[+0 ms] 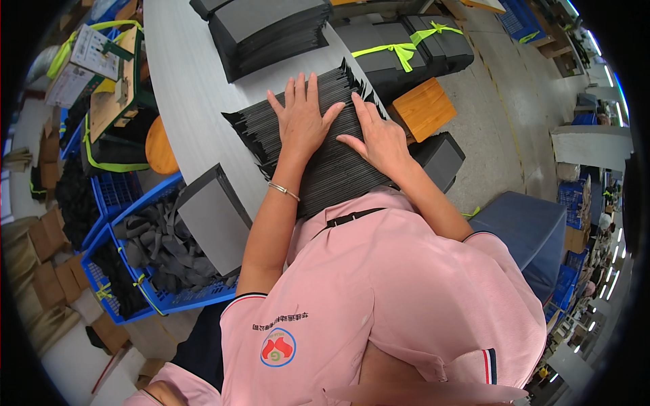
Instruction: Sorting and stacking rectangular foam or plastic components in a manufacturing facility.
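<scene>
A long row of thin black sheets, packed edge to edge, lies on the pale table in front of me, its near end against my shirt. My left hand rests flat across the top of the row with its fingers spread. On the row's right side, my right hand touches the sheets, its thumb held apart from the fingers. Pointed tips of the sheets stick out unevenly at the far right and along the left side. Neither hand grips anything.
Farther up the pale table sits another dark stack. Grey sheets lean at the table's left edge, beside a blue crate of dark scraps. Right are black bundles tied with yellow-green strips, a wooden stool and a blue padded block.
</scene>
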The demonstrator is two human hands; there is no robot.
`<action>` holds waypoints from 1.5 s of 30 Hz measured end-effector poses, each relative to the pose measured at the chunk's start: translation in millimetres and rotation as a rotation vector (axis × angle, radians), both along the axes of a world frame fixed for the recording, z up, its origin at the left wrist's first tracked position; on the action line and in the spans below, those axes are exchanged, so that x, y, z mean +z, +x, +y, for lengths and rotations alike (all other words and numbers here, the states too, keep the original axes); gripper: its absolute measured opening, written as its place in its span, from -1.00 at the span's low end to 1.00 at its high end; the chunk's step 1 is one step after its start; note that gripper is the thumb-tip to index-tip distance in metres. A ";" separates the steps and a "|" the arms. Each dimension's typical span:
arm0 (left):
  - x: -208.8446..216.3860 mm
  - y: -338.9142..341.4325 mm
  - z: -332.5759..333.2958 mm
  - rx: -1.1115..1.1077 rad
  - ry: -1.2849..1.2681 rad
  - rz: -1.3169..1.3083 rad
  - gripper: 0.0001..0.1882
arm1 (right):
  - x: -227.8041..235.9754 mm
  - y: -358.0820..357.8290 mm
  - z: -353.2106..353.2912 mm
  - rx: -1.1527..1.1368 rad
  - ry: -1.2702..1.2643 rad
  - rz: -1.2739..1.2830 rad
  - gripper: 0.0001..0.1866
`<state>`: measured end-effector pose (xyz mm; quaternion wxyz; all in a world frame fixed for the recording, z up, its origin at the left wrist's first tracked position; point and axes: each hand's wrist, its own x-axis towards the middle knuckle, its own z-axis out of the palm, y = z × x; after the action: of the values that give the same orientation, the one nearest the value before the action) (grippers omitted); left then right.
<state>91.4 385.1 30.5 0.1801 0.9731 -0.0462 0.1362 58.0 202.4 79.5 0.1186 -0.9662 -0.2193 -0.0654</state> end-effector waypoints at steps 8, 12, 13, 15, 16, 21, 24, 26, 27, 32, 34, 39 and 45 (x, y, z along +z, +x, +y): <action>-0.3 0.0 -0.1 -0.015 -0.011 -0.011 -0.10 | -2.9 5.1 1.5 -0.008 -0.067 0.033 -0.16; 0.2 0.3 -0.7 -0.012 -0.017 -0.015 -0.13 | -3.5 6.7 -0.9 -0.015 -0.027 0.059 -0.24; 0.7 0.4 -1.2 -0.008 -0.018 -0.009 -0.17 | -3.2 7.3 -1.7 -0.020 -0.019 0.071 -0.27; -3.8 2.5 -0.4 -0.005 -0.013 -0.015 -0.22 | -5.3 9.3 -2.9 0.009 0.013 0.044 -0.29; -6.0 3.3 0.2 -0.003 -0.010 -0.020 -0.26 | -5.9 9.9 -3.0 0.037 0.044 0.019 -0.31; -5.3 2.2 -0.7 -0.002 -0.003 -0.009 -0.32 | -7.6 10.9 -4.4 0.059 0.017 0.037 -0.34; -5.9 2.0 -0.1 0.001 -0.005 -0.007 -0.32 | -8.7 10.8 -3.7 0.066 -0.006 0.027 -0.35; -6.3 2.5 0.2 0.003 -0.005 -0.008 -0.31 | -10.6 11.0 -3.9 0.067 -0.019 0.024 -0.35; -6.1 3.0 -0.1 0.000 -0.009 -0.009 -0.31 | -14.5 11.1 -5.4 0.094 -0.008 -0.063 -0.37; -7.2 6.4 3.1 -0.003 -0.025 -0.007 -0.30 | -8.5 9.4 -3.2 0.128 0.015 -0.140 -0.34; -6.6 9.4 4.1 -0.026 -0.059 0.005 -0.27 | -5.6 10.1 -3.9 0.116 0.084 -0.120 -0.30; -6.3 24.2 22.9 -0.069 -0.057 0.031 -0.19 | -4.4 13.8 -4.6 0.105 0.072 -0.012 -0.30; 12.4 31.3 45.5 -0.191 -0.110 0.187 -0.05 | -12.3 13.6 -5.8 0.097 0.084 -0.005 -0.34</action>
<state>122.7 430.7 42.9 0.2487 0.9614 -0.1140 0.0296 71.6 196.6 67.3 0.1617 -0.9485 -0.2631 -0.0713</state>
